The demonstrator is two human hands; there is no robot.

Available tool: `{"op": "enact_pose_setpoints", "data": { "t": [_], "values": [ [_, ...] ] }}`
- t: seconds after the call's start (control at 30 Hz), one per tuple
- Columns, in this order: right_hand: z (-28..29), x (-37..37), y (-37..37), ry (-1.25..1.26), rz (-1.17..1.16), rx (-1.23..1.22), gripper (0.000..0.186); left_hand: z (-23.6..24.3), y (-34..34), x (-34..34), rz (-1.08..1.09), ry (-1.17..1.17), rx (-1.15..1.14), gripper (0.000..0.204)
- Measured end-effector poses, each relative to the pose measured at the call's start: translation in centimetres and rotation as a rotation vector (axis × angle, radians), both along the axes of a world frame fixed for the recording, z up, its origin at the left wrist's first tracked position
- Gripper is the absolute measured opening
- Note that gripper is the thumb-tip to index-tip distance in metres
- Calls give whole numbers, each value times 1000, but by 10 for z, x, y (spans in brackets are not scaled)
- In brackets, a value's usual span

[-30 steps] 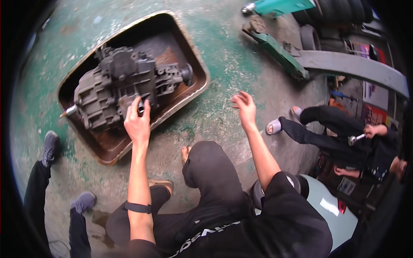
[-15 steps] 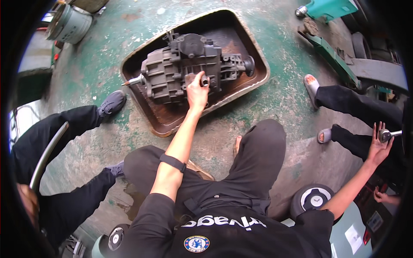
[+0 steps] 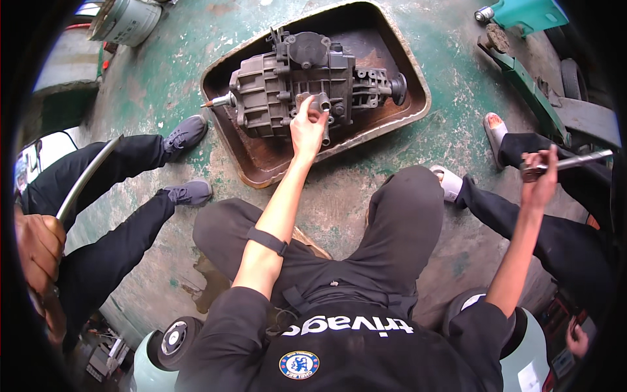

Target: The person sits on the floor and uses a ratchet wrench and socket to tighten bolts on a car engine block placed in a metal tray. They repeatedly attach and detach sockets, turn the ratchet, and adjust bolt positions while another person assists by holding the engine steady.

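Observation:
A grey metal gearbox casing point(image 3: 294, 81) lies in a rusty brown drip tray point(image 3: 261, 163) on the green floor. My left hand point(image 3: 307, 127) rests on the near side of the casing, fingers closed around a small fitting there. My right hand point(image 3: 541, 176) is raised far to the right, shut on a long metal ratchet-like tool point(image 3: 575, 162) that points right. My knees in black trousers sit below the tray.
A seated person's legs and grey shoes point(image 3: 186, 134) are at left, with their hand point(image 3: 36, 245) on a curved metal bar. Another person's legs and sandalled feet point(image 3: 493, 130) are at right. A green jack point(image 3: 522, 78) and a white bucket point(image 3: 127, 19) stand beyond.
The view swung so the tray now sits top centre. My left hand stayed on the casing. My right hand rose at the right, holding the metal tool higher.

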State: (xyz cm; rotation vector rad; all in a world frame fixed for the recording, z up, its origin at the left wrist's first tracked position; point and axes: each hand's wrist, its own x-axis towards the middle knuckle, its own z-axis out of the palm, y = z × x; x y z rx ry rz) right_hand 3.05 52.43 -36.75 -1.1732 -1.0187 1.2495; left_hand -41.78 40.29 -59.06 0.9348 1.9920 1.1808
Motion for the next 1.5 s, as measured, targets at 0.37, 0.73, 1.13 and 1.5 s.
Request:
{"op": "enact_pose_setpoints", "data": {
  "t": [0.37, 0.73, 1.13, 1.5],
  "values": [
    [-243, -107, -151, -345, 204, -916, 39, 66, 10, 15, 71, 332, 138, 25],
    [-211, -116, -212, -444, 511, -1113, 24, 135, -55, 39, 58, 143, 443, 42],
    [-200, -99, -245, -425, 517, -1146, 24, 143, -60, 56, 22, 50, 513, 42],
    [-188, -86, -263, -432, 523, -1155, 24, 165, -69, 69, -56, -756, 616, 46]
  ]
}}
